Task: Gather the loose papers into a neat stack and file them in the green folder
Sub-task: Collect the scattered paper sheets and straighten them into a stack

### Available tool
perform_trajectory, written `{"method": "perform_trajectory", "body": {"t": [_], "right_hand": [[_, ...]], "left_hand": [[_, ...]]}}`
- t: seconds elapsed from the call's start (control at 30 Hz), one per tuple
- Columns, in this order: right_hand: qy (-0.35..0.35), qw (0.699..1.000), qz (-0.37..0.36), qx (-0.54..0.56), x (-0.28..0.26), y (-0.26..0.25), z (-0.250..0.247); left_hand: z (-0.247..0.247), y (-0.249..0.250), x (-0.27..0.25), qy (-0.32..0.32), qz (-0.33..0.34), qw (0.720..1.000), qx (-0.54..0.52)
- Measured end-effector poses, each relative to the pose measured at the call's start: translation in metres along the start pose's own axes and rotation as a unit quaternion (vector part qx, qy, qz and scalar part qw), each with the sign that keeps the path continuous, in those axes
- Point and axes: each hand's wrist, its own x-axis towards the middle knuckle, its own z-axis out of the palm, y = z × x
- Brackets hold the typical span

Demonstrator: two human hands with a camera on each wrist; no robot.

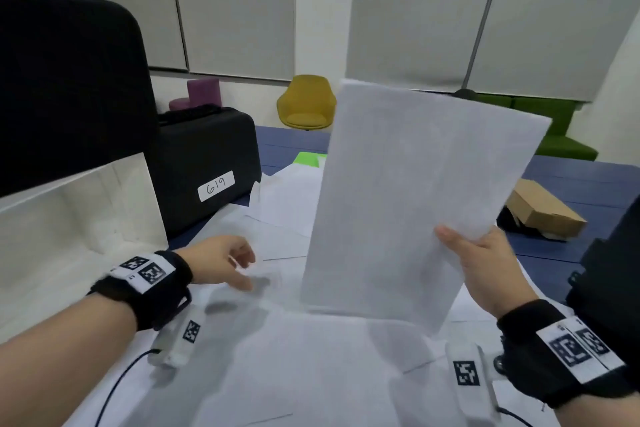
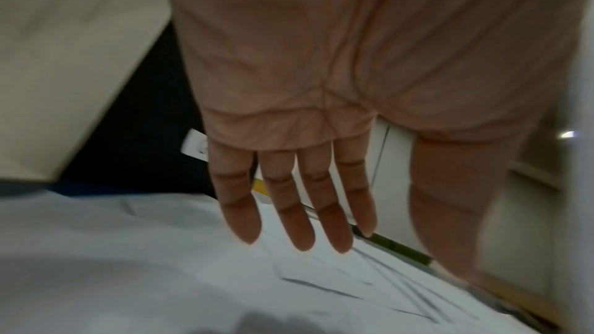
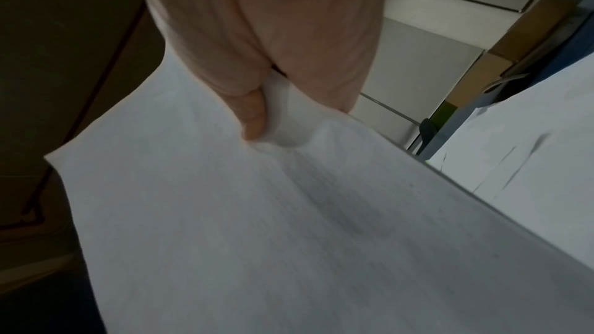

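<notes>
The right hand (image 1: 485, 263) pinches a white sheet (image 1: 415, 198) near its lower right corner, thumb on the front face and fingers behind, holding it lifted and nearly upright above the tabletop (image 1: 571, 177). Raised like this it hangs clear of the other pages, probably so it can be laid squarely on a pile. The left hand (image 1: 221, 262) hovers low over the loose papers (image 1: 277, 340), holding nothing; the left wrist view shows its fingers (image 2: 302, 212) straight and slightly spread, palm down, seemingly ready to press or slide the next page. The papers lie overlapping at odd angles across the near and middle tabletop, so gathering looks barely begun. The green folder (image 1: 308, 159) lies toward the far edge, mostly buried under sheets, only a corner showing. A black case (image 1: 207, 163) and a white box (image 1: 79, 218) stand along the left edge; a cardboard box (image 1: 543, 208) sits at the right.
</notes>
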Motion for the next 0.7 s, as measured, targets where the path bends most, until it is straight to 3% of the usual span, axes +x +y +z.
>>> {"method": "perform_trajectory", "body": {"t": [0.13,0.27,0.53,0.7], "right_hand": [[0.032,0.998,-0.045,-0.044,0.008,-0.003,-0.014],[0.049,0.995,-0.075,-0.037,0.013,-0.006,-0.032],[0.042,0.994,-0.081,-0.06,0.011,-0.005,-0.044],[0.028,0.995,-0.075,-0.056,0.01,0.002,-0.047]], "left_hand": [[-0.01,-0.035,-0.005,-0.013,-0.09,0.993,0.075],[-0.009,-0.054,-0.007,-0.027,-0.14,0.978,0.155],[-0.011,-0.054,-0.003,-0.058,-0.168,0.964,0.195],[-0.013,-0.052,-0.002,-0.078,-0.152,0.968,0.184]]}}
